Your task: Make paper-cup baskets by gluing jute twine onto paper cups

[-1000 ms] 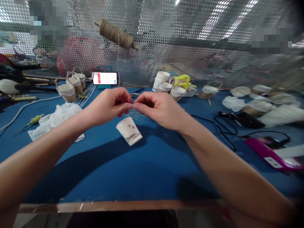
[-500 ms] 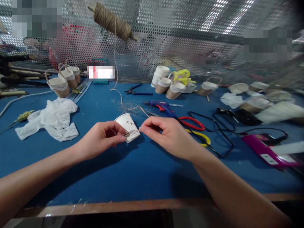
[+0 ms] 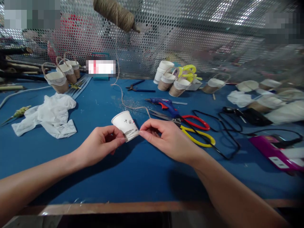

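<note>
A white paper cup (image 3: 126, 125) with dark printed marks lies tilted between my hands, its mouth pointing up and left. My left hand (image 3: 101, 142) pinches the cup near the left of its base. At the base's right side, the thumb and forefinger of my right hand (image 3: 163, 136) are closed on the thin twine (image 3: 135, 107), whose end is hidden by the fingers. That strand runs back over the blue table and up to a twine spool (image 3: 115, 15) hanging by the mesh. Scissors (image 3: 197, 131) with red and yellow handles lie beside my right hand.
A blue glue gun (image 3: 166, 105) and pliers (image 3: 141, 87) lie behind the cup. Handled cups (image 3: 56, 81) stand back left, more (image 3: 180, 87) back right. White crumpled fabric (image 3: 48, 115) lies left; a purple power strip (image 3: 270, 152) with black cables lies right.
The cup has turned slightly between my hands, showing more of its printing, including a red mark. Both hands stay close to its base. The whole view has shifted a little.
</note>
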`<action>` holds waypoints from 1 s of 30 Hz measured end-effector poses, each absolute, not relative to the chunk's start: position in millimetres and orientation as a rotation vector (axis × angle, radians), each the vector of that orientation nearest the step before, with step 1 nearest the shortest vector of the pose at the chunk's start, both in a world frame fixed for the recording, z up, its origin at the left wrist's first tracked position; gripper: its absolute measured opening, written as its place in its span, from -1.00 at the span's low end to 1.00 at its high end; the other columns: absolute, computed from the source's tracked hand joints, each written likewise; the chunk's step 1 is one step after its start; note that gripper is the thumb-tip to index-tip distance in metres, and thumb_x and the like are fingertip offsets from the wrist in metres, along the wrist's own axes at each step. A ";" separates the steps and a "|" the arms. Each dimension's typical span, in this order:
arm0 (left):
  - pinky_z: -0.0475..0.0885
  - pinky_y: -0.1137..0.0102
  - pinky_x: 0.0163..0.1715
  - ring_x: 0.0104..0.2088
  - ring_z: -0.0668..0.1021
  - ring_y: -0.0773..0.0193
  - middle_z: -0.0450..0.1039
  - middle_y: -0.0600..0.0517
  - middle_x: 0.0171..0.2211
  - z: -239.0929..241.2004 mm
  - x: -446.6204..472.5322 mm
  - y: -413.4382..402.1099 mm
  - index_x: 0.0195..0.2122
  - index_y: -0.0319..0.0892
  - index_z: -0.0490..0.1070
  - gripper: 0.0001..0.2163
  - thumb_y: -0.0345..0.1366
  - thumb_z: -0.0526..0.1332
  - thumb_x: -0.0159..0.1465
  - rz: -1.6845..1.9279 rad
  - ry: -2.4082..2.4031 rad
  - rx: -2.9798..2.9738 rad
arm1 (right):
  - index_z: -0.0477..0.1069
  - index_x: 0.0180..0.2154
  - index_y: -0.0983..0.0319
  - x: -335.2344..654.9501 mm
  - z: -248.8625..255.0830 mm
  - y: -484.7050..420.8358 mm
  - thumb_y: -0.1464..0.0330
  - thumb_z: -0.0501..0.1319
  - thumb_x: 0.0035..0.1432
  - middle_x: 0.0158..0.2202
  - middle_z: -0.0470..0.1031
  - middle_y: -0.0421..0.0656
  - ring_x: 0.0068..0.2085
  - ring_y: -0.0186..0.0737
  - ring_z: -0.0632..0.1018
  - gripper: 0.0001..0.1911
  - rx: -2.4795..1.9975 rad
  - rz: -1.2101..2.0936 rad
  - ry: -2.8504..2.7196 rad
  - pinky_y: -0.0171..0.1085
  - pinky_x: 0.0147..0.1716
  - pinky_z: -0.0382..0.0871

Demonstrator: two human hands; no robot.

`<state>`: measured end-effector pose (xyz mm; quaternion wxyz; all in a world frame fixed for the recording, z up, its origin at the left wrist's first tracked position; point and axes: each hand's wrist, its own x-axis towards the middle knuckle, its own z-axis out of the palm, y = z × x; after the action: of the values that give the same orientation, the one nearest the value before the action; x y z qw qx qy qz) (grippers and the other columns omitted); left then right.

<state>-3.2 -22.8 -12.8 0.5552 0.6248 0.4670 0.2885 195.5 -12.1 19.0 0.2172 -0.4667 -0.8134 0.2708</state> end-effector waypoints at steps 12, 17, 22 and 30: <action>0.07 0.54 -0.68 -0.67 0.19 0.49 0.15 0.20 -0.68 -17.9 1.5 -23.2 -0.52 -0.21 0.26 -0.84 -0.24 0.13 0.12 0.683 1.158 1.533 | 0.30 -0.49 0.25 200.6 14.2 -7.6 0.37 0.13 0.08 -0.57 0.31 -0.26 -0.55 -0.41 0.31 -0.87 -1.356 0.644 -2.227 -0.41 -0.57 0.19; 0.07 0.52 -0.68 -0.67 0.18 0.48 0.15 0.19 -0.68 -19.2 4.9 -22.8 -0.52 -0.21 0.27 -0.84 -0.24 0.12 0.12 0.690 1.172 1.558 | 0.31 -0.49 0.24 202.5 12.0 -7.1 0.35 0.12 0.08 -0.58 0.31 -0.26 -0.56 -0.41 0.30 -0.86 -1.375 0.642 -2.216 -0.40 -0.58 0.19; 0.10 0.51 -0.67 -0.67 0.20 0.47 0.16 0.19 -0.68 -21.1 5.2 -21.1 -0.52 -0.20 0.27 -0.85 -0.25 0.13 0.12 0.700 1.180 1.569 | 0.30 -0.50 0.24 201.9 11.0 -7.9 0.36 0.12 0.08 -0.59 0.30 -0.26 -0.56 -0.41 0.30 -0.86 -1.367 0.652 -2.208 -0.40 -0.58 0.20; 0.11 0.51 -0.65 -0.66 0.19 0.48 0.16 0.20 -0.67 -22.0 5.3 -21.9 -0.54 -0.21 0.26 -0.85 -0.27 0.13 0.12 0.704 1.178 1.558 | 0.31 -0.50 0.25 200.7 11.0 -7.2 0.35 0.12 0.08 -0.59 0.30 -0.27 -0.55 -0.41 0.31 -0.85 -1.417 0.676 -2.198 -0.39 -0.56 0.19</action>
<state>5.3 -21.9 -22.0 0.5079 0.6463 0.4889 0.2923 200.7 -7.2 11.0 0.2185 -0.5119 -0.7941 0.2441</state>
